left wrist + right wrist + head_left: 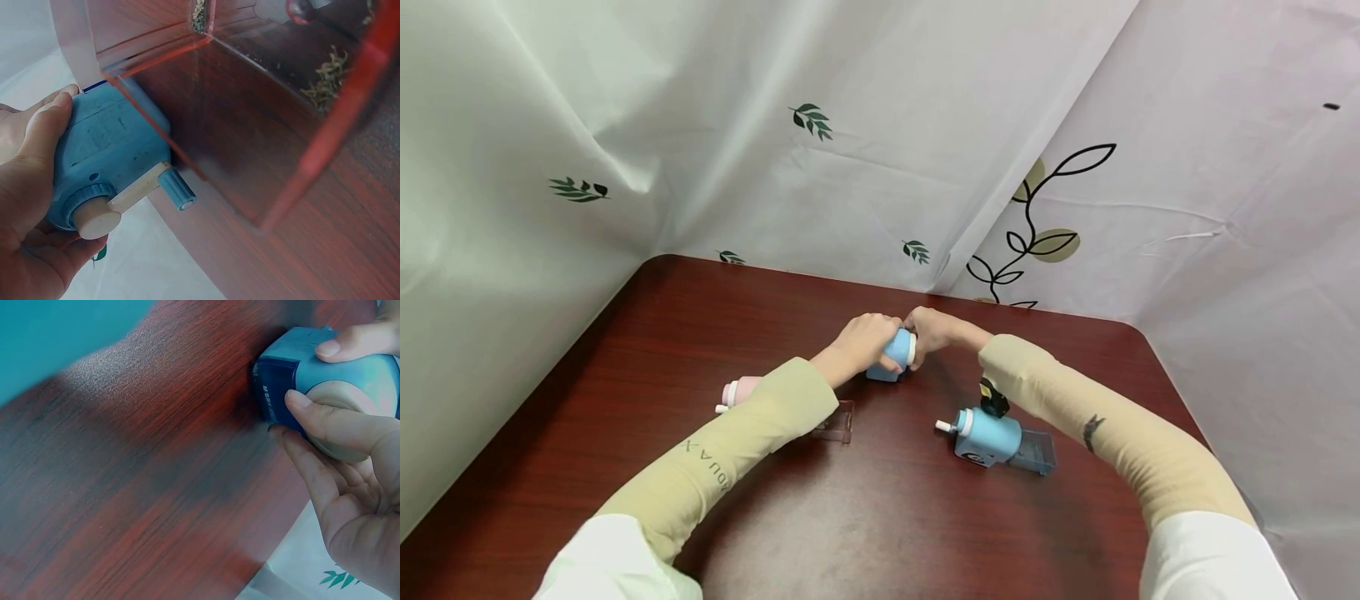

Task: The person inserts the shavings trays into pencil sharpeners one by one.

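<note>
A blue crank pencil sharpener [895, 343] is near the far side of the table, between both hands. My left hand [867, 340] grips its body, fingers over the top. The crank [140, 187] with its ribbed blue knob shows in the left wrist view. My right hand [931, 330] holds the sharpener's other end. In the right wrist view, its thumb crosses the round white ring [340, 400] and presses by the dark blue drawer [279, 387], while its fingers curl below the corner. The head view hides most of the drawer.
A pink sharpener [744, 388] stands left, partly behind my left sleeve. Its clear red drawer [842, 422] sticks out, with shavings [328, 81] inside. A second blue sharpener [988, 435] sits front right under my right forearm, its smoky drawer [1037, 452] pulled out. White curtain [850, 192] hangs behind the table.
</note>
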Demonstrator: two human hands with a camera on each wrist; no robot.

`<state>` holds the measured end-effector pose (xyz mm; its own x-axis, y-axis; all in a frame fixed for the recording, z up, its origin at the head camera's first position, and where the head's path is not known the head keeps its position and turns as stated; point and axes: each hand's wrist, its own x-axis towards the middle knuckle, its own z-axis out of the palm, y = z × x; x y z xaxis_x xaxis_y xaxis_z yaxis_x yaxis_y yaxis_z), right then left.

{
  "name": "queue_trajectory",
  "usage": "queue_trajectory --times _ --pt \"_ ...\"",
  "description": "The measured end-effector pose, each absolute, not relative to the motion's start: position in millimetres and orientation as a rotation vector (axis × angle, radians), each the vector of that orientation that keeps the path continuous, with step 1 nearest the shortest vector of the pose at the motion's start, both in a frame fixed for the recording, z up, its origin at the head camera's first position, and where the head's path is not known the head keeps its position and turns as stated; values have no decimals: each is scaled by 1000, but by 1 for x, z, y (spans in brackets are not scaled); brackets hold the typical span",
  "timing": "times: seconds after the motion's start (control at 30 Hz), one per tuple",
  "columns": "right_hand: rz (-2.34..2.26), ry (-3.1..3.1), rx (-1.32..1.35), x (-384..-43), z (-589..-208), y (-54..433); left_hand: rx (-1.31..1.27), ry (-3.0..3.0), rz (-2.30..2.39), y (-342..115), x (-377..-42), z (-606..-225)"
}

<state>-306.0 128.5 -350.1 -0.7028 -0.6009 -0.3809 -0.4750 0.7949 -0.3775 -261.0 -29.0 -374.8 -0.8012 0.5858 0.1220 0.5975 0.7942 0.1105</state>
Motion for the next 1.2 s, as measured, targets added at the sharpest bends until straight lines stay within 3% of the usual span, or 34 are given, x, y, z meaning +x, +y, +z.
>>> queue_trajectory --times 0.53,1.2 --pt "-407 2521 -712 -304 -353 131 -958 -2887 -211 -28 -260 -375" --pt "-191 2636 -788 -304 -358 130 -954 -2883 -241 -29 -259 -374"
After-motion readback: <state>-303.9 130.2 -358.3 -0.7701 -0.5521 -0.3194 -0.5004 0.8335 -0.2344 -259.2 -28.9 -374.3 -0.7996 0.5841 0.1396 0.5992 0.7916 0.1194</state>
